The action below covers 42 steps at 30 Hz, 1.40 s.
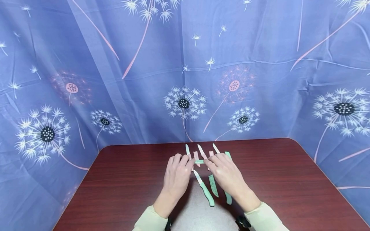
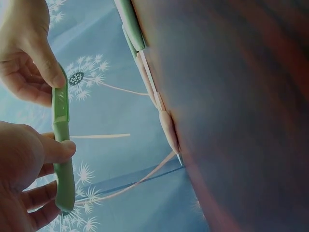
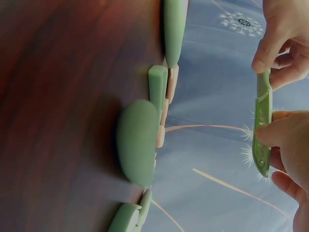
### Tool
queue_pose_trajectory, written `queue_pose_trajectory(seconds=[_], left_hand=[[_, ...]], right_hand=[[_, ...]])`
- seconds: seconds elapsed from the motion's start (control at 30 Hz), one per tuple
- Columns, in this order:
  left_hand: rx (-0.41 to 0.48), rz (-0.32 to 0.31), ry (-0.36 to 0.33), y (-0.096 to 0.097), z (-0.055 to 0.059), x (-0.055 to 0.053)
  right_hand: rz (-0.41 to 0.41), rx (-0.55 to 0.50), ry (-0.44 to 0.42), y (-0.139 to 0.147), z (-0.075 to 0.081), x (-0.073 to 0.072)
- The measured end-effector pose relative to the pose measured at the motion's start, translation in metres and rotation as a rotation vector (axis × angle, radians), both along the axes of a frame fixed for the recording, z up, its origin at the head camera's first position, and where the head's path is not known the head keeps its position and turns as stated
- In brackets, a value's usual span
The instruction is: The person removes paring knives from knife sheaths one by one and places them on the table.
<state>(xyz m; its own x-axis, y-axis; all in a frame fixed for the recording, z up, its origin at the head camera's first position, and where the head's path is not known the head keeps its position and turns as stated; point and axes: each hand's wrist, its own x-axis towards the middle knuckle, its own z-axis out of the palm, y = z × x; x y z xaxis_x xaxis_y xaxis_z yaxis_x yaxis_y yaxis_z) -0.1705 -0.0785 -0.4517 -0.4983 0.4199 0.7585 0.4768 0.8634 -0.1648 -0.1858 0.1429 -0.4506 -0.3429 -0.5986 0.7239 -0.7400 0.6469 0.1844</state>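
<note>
Both hands hold a green knife level above the table, its blade covered by a green sheath. My left hand grips the handle, thumb on its near side. With thumb and fingers my right hand pinches the sheath, which meets the handle end. Below the hands, a green-handled knife lies with its blade bare. Beside it lies a loose green sheath. Another green handle shows partly under the right forearm.
Beyond the hands lie pink-handled knives with bare blades, pink sheaths and another green sheath, partly hidden by the fingers. The dark red wooden table ends at a blue dandelion-print curtain along the back and sides.
</note>
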Motion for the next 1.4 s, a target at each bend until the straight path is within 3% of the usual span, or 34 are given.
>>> queue_pose_trajectory(seconds=[0.2, 0.43, 0.77, 1.1, 1.4], left_hand=[[0.000, 0.003, -0.015, 0.000, 0.001, 0.000], [0.018, -0.008, 0.014, -0.002, 0.000, -0.002], [0.019, 0.000, -0.024, -0.004, 0.003, -0.001], [0.027, -0.001, 0.018, -0.006, 0.001, -0.003], [0.030, 0.005, -0.014, -0.009, 0.003, -0.002]], right_hand=[[0.002, -0.006, -0.005, 0.000, 0.000, 0.000], [-0.001, -0.012, -0.013, 0.002, 0.001, -0.001], [-0.003, -0.021, -0.014, 0.003, 0.000, -0.003], [-0.035, 0.012, -0.044, 0.007, -0.001, -0.002], [-0.038, 0.012, -0.045, 0.010, 0.000, -0.004]])
